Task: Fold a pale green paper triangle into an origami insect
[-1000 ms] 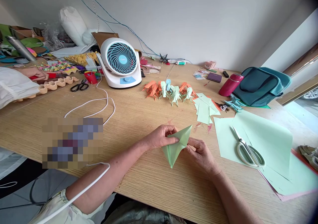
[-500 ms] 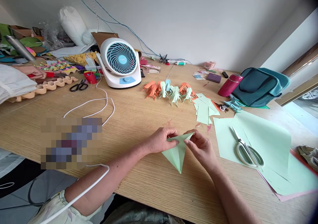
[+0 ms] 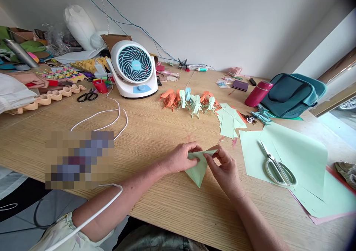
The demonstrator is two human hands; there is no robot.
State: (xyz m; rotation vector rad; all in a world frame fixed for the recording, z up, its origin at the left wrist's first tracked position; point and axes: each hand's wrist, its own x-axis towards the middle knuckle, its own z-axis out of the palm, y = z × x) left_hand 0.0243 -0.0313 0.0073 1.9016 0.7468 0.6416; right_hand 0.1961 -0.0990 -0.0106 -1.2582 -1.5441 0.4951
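A light green sheet of folded paper (image 3: 198,173) hangs between my two hands, just above the table's front part. It has a triangular shape with its point towards me. My left hand (image 3: 187,157) grips its left side, thumb on the near face and the other fingers behind. At the upper right corner, my right hand (image 3: 224,166) pinches the paper between thumb and fingers. Behind my hands stand several folded paper figures (image 3: 195,104) in orange, pale green and blue. Cut pieces of green paper (image 3: 227,125) lie to their right.
White-handled scissors (image 3: 279,169) rest on large green sheets (image 3: 306,151) at the right. A pink bottle (image 3: 259,93) and a teal bag (image 3: 290,95) are behind them. A white fan (image 3: 135,67) stands back left; a cable (image 3: 126,119) curls before it. A co-worker's hand (image 3: 36,81) is far left.
The paper's lower point has risen and tilted away, so its near face looks shorter. My right thumb has shifted slightly left along the top edge. Both hands keep their hold.
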